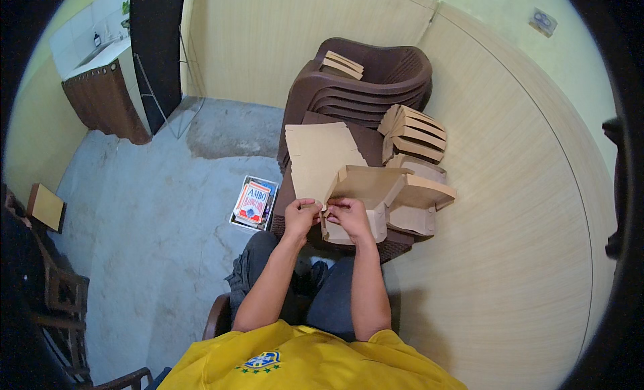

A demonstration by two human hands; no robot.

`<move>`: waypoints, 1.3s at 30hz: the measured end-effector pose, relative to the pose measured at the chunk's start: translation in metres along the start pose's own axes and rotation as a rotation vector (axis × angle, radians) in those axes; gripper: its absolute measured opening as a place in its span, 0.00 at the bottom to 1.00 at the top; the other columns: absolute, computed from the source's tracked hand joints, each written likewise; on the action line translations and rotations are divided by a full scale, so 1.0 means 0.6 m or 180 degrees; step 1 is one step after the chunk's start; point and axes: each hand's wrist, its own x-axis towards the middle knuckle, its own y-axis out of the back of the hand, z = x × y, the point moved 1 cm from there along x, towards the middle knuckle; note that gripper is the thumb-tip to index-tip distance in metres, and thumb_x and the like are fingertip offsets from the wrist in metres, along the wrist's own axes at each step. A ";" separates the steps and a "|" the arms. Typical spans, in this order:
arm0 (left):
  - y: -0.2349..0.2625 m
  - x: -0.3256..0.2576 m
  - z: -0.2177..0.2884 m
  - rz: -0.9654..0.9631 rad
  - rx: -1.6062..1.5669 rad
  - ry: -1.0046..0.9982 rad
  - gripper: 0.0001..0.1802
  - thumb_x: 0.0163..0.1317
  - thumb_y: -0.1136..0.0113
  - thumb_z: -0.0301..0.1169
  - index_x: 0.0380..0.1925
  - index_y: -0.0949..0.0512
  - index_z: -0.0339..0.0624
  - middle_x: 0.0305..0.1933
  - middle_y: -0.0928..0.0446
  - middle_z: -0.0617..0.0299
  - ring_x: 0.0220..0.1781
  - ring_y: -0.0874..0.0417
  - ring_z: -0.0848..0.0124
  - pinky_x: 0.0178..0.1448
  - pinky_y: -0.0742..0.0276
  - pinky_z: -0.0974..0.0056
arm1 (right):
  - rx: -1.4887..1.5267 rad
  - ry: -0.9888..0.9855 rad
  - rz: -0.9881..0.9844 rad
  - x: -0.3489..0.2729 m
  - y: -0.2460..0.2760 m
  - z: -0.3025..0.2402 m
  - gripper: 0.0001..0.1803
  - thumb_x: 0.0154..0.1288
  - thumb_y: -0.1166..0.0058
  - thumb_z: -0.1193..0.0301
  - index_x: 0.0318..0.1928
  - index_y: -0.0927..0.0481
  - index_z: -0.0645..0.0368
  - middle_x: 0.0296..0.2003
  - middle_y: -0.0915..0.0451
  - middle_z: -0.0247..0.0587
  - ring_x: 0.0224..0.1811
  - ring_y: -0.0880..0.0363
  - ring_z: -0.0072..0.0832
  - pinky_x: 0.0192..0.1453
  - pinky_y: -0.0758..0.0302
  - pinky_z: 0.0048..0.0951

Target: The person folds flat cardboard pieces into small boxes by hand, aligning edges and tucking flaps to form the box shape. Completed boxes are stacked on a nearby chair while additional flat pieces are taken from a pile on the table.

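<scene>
I sit facing a stack of brown plastic chairs (376, 78). On the chair seat lies a pile of flat tan cardboard sheets (315, 155). A half-folded tan cardboard box (365, 189) stands in front of me with its walls raised. My left hand (300, 215) pinches the near left edge of this box, beside the flat sheets. My right hand (349, 215) grips the box's near wall, fingers curled over a flap. Both hands sit close together at the same corner.
Folded cardboard boxes (416, 138) are stacked at the right of the seat, and more (343, 65) rest on the chair back. A small box of books (255, 202) sits on the concrete floor to the left. A panelled wall (510, 209) runs along the right.
</scene>
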 end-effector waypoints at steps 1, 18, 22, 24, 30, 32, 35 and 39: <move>0.001 0.001 -0.002 -0.0001 0.0071 -0.0102 0.20 0.65 0.24 0.25 0.54 0.21 0.34 0.38 0.13 0.56 0.37 0.12 0.69 0.41 0.14 0.64 | -0.0014 -0.0006 0.0005 -0.001 0.000 -0.001 0.09 0.74 0.36 0.82 0.52 0.13 0.71 0.45 0.12 0.44 0.44 0.11 0.30 0.49 0.07 0.31; 0.009 0.045 -0.041 0.0384 0.1117 -0.0651 0.19 0.59 0.22 0.23 0.46 0.22 0.35 0.33 0.14 0.58 0.30 0.14 0.71 0.34 0.18 0.65 | 0.0026 -0.0042 -0.0218 0.002 0.006 0.003 0.11 0.75 0.38 0.81 0.54 0.14 0.71 0.45 0.12 0.43 0.45 0.11 0.30 0.52 0.08 0.30; 0.008 0.045 -0.036 0.0545 0.1370 -0.0843 0.20 0.56 0.20 0.27 0.44 0.20 0.36 0.32 0.14 0.58 0.31 0.14 0.70 0.36 0.18 0.63 | 0.0114 -0.0198 -0.0174 0.010 0.009 0.008 0.11 0.75 0.38 0.82 0.55 0.14 0.71 0.45 0.12 0.43 0.45 0.11 0.29 0.52 0.09 0.29; 0.005 0.042 -0.036 0.0641 0.1255 -0.0688 0.21 0.52 0.18 0.33 0.41 0.18 0.37 0.30 0.13 0.57 0.33 0.11 0.66 0.42 0.16 0.59 | 0.0065 -0.0051 -0.0246 0.010 0.009 0.011 0.12 0.75 0.38 0.82 0.55 0.14 0.71 0.44 0.13 0.42 0.45 0.11 0.28 0.53 0.09 0.29; -0.011 0.029 -0.032 0.0798 0.1178 -0.0895 0.19 0.56 0.19 0.24 0.39 0.24 0.38 0.29 0.19 0.63 0.29 0.21 0.76 0.31 0.26 0.66 | 0.0000 0.0031 -0.0309 0.010 0.010 0.012 0.12 0.75 0.37 0.82 0.56 0.14 0.69 0.43 0.13 0.41 0.45 0.11 0.27 0.52 0.09 0.28; -0.012 0.027 -0.030 0.0741 0.1119 -0.0875 0.19 0.57 0.19 0.24 0.38 0.24 0.39 0.29 0.19 0.64 0.29 0.21 0.76 0.32 0.26 0.66 | 0.0037 0.0026 -0.0347 0.010 0.011 0.010 0.12 0.75 0.36 0.81 0.56 0.14 0.69 0.43 0.13 0.41 0.46 0.11 0.27 0.52 0.09 0.28; -0.010 0.023 -0.025 0.0624 0.1103 -0.0926 0.18 0.58 0.19 0.25 0.37 0.24 0.39 0.28 0.19 0.64 0.29 0.21 0.76 0.32 0.25 0.66 | 0.0110 0.0012 -0.0355 0.010 0.011 0.011 0.11 0.76 0.35 0.79 0.55 0.14 0.69 0.43 0.12 0.41 0.46 0.11 0.26 0.51 0.09 0.28; -0.007 0.011 -0.013 0.0773 0.1506 -0.0881 0.18 0.55 0.17 0.33 0.36 0.18 0.37 0.30 0.12 0.56 0.33 0.11 0.69 0.40 0.17 0.62 | 0.0085 0.0096 -0.0281 0.012 0.007 0.019 0.08 0.76 0.35 0.78 0.52 0.14 0.68 0.42 0.12 0.41 0.43 0.11 0.26 0.50 0.09 0.27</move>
